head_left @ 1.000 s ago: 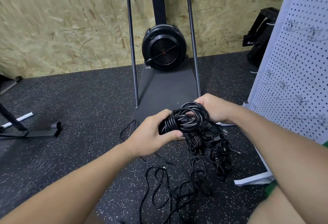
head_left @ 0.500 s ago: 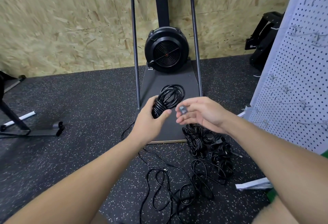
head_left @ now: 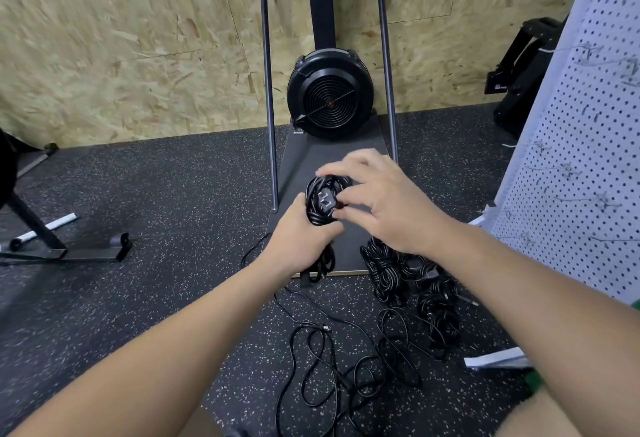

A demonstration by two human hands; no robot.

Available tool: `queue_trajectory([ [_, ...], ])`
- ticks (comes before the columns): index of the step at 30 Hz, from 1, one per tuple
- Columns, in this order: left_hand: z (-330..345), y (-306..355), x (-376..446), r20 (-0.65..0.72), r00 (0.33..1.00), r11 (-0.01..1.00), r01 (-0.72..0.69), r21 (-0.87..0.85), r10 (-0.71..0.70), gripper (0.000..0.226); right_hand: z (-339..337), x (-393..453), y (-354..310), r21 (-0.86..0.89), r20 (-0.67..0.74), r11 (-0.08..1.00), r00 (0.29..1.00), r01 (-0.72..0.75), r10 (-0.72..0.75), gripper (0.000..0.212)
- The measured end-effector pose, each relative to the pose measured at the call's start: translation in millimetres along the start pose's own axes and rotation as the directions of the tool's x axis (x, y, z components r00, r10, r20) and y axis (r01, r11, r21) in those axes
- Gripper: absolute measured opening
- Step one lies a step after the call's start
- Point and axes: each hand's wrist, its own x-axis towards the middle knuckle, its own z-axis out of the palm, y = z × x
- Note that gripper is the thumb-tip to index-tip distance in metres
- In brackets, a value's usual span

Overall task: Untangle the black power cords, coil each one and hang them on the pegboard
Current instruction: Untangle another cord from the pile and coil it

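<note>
Tightly coiled black cord (head_left: 323,203), plug outward, gripped by left hand (head_left: 300,241); right hand (head_left: 384,201) pinches it.

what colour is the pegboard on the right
White with rows of small dark holes: the pegboard, seen in the head view.

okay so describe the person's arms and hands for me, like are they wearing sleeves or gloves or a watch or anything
Both forearms are bare from the frame's bottom edge to the wrists: no sleeves, gloves, watch, bracelets or rings show on the left hand or the right hand. No markings or tattoos are visible. The only clothing in view is a bit of green fabric at the lower right edge, beside the right arm; what garment it belongs to cannot be told.
</note>
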Motion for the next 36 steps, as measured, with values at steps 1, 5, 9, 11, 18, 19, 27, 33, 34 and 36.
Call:
queue_trajectory([
  [1, -1, -1, -1, 0.012, 1.0, 1.0, 0.001, -0.009, -0.001, 0.043, 4, 0, 1, 0.055, 0.011, 0.998, 1.0, -0.025, 0.025, 0.021],
  [5, 0, -6, -5, 0.059, 0.998, 0.996, 0.016, -0.083, -0.011, 0.048, 12, -4, 4, 0.224, 0.008, 0.954, 0.979, -0.201, 0.205, 0.032],
  [9, 2, -6, -7, 0.088, 0.996, 0.967, 0.037, -0.252, -0.015, 0.049, 10, -1, -1, 0.318, 0.015, 0.868, 0.917, -0.382, 0.398, 0.039],
  [11, 3, 1, -12, 0.092, 0.996, 0.958, 0.029, -0.285, -0.003, 0.032, 8, 2, -1, 0.323, 0.041, 0.828, 0.881, -0.458, 0.472, 0.037],
  [18, 8, 4, -16, 0.039, 0.999, 0.959, -0.008, -0.285, 0.02, 0.036, -6, 0, -8, 0.296, 0.184, 0.825, 0.877, -0.481, 0.445, 0.036],
  [19, 7, 2, -14, 0.062, 0.998, 0.949, 0.019, -0.315, 0.001, 0.032, -5, 0, -8, 0.266, 0.195, 0.837, 0.877, -0.479, 0.44, 0.037],
  [27, 2, 12, 3, 0.068, 0.994, 0.807, 0.112, -0.58, -0.089, 0.008, 24, 3, -26, 0.037, 0.093, 0.917, 0.915, -0.397, 0.393, 0.031],
  [33, 8, -1, 15, -0.188, 0.971, 0.904, 0.056, -0.423, -0.148, 0.031, 31, 11, -30, 0.122, 0.128, 0.771, 0.78, -0.625, 0.612, 0.05],
  [34, 8, -3, 15, -0.2, 0.97, 0.923, 0.055, -0.382, -0.14, 0.031, 31, 13, -29, 0.131, 0.17, 0.738, 0.749, -0.662, 0.641, 0.054],
  [36, 10, -4, 12, -0.191, 0.974, 0.942, 0.053, -0.33, -0.122, 0.026, 31, 14, -27, 0.155, 0.248, 0.683, 0.697, -0.714, 0.673, 0.057],
])
